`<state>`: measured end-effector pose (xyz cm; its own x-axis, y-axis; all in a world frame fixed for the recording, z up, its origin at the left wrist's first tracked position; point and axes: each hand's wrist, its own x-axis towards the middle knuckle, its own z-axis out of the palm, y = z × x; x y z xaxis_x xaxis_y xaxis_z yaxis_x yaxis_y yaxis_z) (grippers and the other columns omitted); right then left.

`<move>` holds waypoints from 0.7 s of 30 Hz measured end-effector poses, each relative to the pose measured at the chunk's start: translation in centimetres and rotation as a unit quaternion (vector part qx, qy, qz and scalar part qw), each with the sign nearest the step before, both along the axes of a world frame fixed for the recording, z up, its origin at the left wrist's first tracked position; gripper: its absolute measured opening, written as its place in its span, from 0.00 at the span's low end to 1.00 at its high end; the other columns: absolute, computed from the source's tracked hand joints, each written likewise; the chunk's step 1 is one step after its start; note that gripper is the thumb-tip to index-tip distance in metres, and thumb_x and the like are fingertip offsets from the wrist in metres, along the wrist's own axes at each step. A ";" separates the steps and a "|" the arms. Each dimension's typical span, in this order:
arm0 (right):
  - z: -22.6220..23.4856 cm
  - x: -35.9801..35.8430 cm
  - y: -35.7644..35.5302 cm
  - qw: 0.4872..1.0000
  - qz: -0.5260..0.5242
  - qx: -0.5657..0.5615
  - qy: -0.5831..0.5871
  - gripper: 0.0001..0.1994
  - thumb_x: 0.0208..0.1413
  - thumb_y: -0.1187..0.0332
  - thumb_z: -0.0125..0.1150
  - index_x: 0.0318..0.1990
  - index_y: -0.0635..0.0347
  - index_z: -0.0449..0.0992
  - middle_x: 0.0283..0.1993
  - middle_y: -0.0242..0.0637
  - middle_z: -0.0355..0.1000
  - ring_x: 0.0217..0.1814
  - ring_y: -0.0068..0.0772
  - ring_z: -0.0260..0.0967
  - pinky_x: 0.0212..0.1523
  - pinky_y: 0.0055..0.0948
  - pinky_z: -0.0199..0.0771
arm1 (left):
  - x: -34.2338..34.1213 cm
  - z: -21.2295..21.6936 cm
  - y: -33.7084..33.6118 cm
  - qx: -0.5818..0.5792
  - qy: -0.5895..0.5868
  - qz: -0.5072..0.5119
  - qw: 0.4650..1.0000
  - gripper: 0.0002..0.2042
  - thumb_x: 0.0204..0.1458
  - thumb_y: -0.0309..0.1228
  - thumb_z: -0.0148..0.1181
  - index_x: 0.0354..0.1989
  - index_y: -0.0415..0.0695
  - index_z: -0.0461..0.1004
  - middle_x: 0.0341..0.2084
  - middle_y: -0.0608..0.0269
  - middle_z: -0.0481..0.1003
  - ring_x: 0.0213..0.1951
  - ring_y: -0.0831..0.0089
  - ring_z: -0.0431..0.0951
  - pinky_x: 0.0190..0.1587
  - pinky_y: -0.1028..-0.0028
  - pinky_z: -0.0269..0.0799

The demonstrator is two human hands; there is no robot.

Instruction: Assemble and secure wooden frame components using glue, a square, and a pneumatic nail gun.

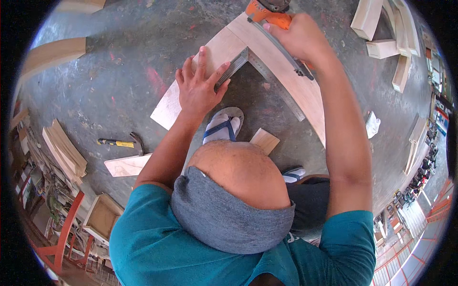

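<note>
Two pale wooden boards meet at a corner on the floor: a left board [164, 106] and a right board [309, 97]. A metal try square [276, 88] sits inside their corner, its thick stock along the left board and its thin blade along the right one. My left hand [198, 90] lies spread on the left board, its thumb side against the stock. My right hand [305, 40] is wrapped round an orange nail gun [274, 18] with a long dark magazine, held over the right board near the joint. Its nose is partly cut off by the view's top edge.
A claw hammer [119, 142] lies left of my arm, its head by a short board [126, 166]. More cut boards [67, 152] lie left, with wooden pieces [381, 47] at the upper right. A small wood block [265, 140] is near my sandalled foot [224, 125].
</note>
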<state>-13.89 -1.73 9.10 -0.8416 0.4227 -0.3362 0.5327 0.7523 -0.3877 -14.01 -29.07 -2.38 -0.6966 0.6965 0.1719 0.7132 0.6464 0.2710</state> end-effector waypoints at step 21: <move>0.1 1.1 -3.1 0.999 0.038 -0.012 -0.002 0.26 0.53 0.47 0.65 0.39 0.68 0.81 0.32 0.55 0.78 0.37 0.55 0.78 0.43 0.43 0.76 | 0.2 0.6 0.2 -0.016 0.009 0.000 1.000 0.23 0.50 0.49 0.66 0.57 0.78 0.74 0.70 0.57 0.58 0.62 0.43 0.63 0.60 0.46 0.58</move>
